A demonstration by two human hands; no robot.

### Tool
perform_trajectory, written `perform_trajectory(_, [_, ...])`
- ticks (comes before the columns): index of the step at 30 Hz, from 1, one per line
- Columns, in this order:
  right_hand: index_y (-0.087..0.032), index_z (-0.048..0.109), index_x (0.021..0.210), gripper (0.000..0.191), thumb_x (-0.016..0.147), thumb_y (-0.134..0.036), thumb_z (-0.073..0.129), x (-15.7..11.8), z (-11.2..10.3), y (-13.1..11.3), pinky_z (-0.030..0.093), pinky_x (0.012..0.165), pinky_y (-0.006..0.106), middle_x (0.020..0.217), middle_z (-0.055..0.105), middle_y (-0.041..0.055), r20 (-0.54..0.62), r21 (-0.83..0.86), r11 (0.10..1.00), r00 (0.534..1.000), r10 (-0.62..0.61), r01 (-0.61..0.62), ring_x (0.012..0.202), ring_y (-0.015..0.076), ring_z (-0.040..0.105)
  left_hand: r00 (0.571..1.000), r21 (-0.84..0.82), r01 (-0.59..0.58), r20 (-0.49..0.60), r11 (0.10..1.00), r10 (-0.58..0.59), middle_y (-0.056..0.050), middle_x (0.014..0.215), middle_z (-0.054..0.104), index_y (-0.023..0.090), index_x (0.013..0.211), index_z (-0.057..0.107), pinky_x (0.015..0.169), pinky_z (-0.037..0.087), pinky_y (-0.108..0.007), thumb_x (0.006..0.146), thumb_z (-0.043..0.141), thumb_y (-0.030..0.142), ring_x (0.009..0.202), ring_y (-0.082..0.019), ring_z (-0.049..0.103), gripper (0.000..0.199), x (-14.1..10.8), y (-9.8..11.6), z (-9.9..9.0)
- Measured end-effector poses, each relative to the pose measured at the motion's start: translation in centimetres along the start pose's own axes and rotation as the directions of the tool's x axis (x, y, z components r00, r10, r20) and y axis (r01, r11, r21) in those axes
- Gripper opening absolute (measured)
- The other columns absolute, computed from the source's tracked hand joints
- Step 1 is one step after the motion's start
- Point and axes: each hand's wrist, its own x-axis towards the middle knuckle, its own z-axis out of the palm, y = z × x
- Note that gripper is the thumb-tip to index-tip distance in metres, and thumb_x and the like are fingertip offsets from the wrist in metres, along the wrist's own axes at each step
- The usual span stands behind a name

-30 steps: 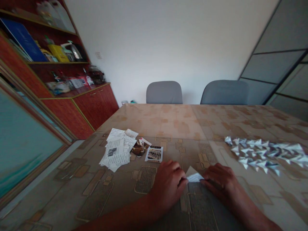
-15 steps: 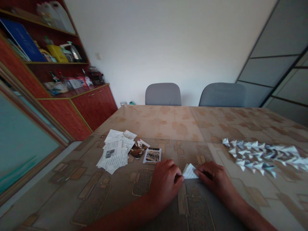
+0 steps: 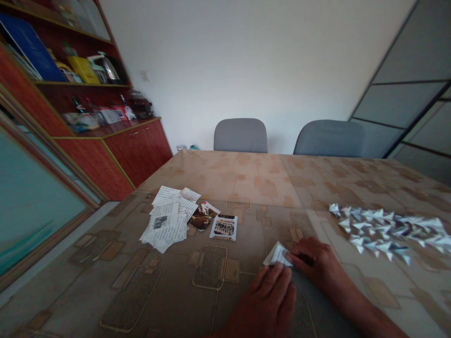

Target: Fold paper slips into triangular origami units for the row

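Counts: two hands, one paper between them, two cards, two chairs, one pile of printed sheets (overlapping, number not certain). Folded pieces (image 3: 378, 245) at far right in roughly three rows; too crowded to tally.

Paper (image 3: 278, 254): small, folded, roughly triangular, peak pointing away from the person. White, with faint lines of print on the front flap; a paler layer shows along its left side. Lies on the surface (image 3: 218, 176), right of centre, near the person.

Right hand (image 3: 313, 258): grip clamped on the paper's right corner, thumb and fingers together. Left hand (image 3: 269, 295): fingers side by side, laid over the near edge; thumb hidden, so cannot tell whether that grip is closed.

Room: patterned surface runs open from the paper's peak to the far edge, where the chairs (image 3: 240, 135) stand. Photo card (image 3: 224, 227) to the left, well apart; brown card (image 3: 202, 217) just beyond it, touching the pile (image 3: 165, 220). A wide gap separates right hand and rows.
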Motion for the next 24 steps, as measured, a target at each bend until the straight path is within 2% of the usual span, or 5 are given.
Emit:
perform_trajectory(7, [-0.021, 0.063, 0.067, 0.019, 0.084, -0.030, 0.059, -0.13, 0.53, 0.32, 0.040, 0.058, 0.028, 0.063, 0.063, 0.0014, -0.034, -0.044, 0.997, 0.997, 0.066, -0.068, 0.060, 0.0185, 0.058, 0.987, -0.008, 0.007, 0.161, 1.000, -0.005, -0.011, 0.140, 0.051, 0.013, 0.126, 0.052, 0.110, 0.031, -0.038, 0.099, 0.037, 0.031, 0.134, -0.026, 0.039, 0.035, -0.03, -0.43, -0.33])
perform_trajectory(10, [-0.021, 0.061, 0.065, 0.024, 0.086, -0.032, 0.058, -0.19, 0.58, 0.08, 0.039, 0.058, 0.028, 0.062, 0.062, 0.0013, -0.059, -0.059, 0.996, 0.996, 0.070, -0.073, 0.060, 0.0188, 0.058, 0.979, -0.033, 0.012, 0.202, 0.999, -0.005, -0.013, 0.142, 0.047, 0.013, 0.129, 0.048, 0.111, 0.031, -0.038, 0.099, 0.037, 0.031, 0.136, -0.026, 0.036, 0.037, -0.11, -0.39, -0.45])
perform_trajectory(18, [-0.022, 0.060, 0.065, 0.035, 0.092, -0.041, 0.050, -0.19, 0.82, -0.25, 0.040, 0.059, 0.030, 0.063, 0.063, 0.0024, -0.108, -0.096, 0.995, 0.994, 0.017, -0.027, 0.061, 0.0195, 0.058, 0.968, -0.072, 0.061, 0.249, 0.996, -0.041, -0.013, 0.143, 0.046, 0.015, 0.131, 0.047, 0.110, 0.033, -0.040, 0.099, 0.035, 0.030, 0.136, -0.027, 0.036, 0.037, -0.16, -0.26, -0.32])
perform_trajectory(24, [-0.022, 0.057, 0.065, 0.036, 0.093, -0.043, 0.048, -0.26, 1.03, -0.44, 0.038, 0.061, 0.031, 0.063, 0.063, 0.0027, -0.129, -0.138, 0.990, 0.992, 0.006, -0.024, 0.062, 0.0204, 0.058, 0.961, -0.104, 0.071, 0.272, 0.992, -0.040, -0.016, 0.144, 0.044, 0.015, 0.132, 0.045, 0.109, 0.034, -0.040, 0.098, 0.040, 0.029, 0.136, -0.027, 0.037, 0.037, -0.01, -0.28, -0.64])
